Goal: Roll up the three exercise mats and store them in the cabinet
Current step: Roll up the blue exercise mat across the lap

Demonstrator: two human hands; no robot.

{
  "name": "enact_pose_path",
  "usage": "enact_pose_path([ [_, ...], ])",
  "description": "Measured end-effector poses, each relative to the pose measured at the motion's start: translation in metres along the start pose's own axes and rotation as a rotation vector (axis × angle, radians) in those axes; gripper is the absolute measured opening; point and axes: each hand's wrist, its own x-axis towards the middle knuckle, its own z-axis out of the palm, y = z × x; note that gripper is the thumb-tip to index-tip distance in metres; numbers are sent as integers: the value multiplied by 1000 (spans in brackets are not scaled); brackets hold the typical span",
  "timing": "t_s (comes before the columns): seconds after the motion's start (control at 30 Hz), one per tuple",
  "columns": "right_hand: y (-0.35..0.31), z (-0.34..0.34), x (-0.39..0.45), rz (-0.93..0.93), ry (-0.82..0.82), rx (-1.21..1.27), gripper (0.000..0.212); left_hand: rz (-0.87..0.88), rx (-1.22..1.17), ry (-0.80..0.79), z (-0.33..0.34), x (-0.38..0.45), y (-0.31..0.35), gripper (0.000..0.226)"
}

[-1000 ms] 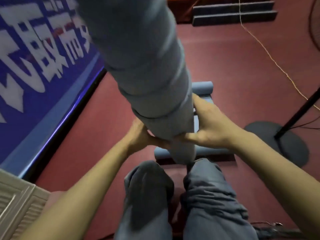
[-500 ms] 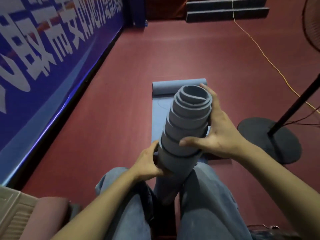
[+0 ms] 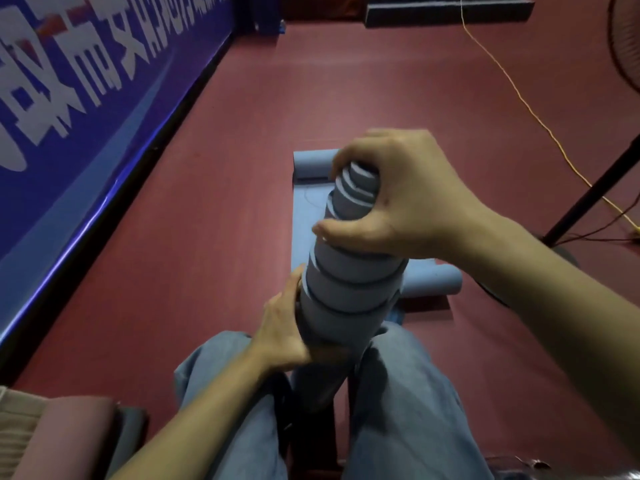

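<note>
A rolled blue mat, its layers telescoped into a stepped cone, is held upright between the knees. Its upper end is capped and gripped by the right hand, fingers curled over the top. Its lower part is clasped from the side by the left hand. Beyond both hands, a second blue mat is seen on the red floor, curled at each end.
</note>
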Motion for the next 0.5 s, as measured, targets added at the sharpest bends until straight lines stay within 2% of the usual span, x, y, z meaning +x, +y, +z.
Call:
enact_pose_path([
  [0.07,-11,-1,3,-29,57,8,49,-11,-11,65,2,-5,-1,125],
  [0.2,-15,35,-5,10,-126,-99,55,-57,-34,34,6,-3,-2,128],
  [0.3,2,63,-8,102,-233,-157,79,-83,-118,28,7,3,-7,132],
  [0.4,18,89,-17,205,-448,-168,108,-110,-144,53,6,3,-11,146],
  [0.5,24,121,-50,251,-547,-167,114,-138,-155,58,10,5,-10,149],
])
